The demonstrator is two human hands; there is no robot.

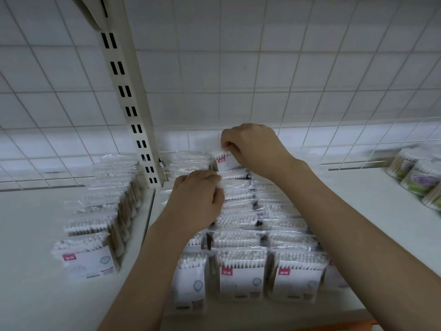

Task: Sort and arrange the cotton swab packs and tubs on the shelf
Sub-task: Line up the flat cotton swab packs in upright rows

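Right hand [253,146] has its grip pinching the top edge of the rearmost swab pack [225,161], just right of the slotted upright post [133,111]. Left hand [198,201] curls its grip onto packs in the rows [241,237] standing before that post on the shelf [372,211]. Tubs [416,174] sit far right of it.

a white shelf [358,211] carries rows of upright cotton swab packs [241,271] and, far right, swab tubs [417,175].

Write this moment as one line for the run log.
right hand: pinches rear pack | left hand: grips row packs | tubs: far right
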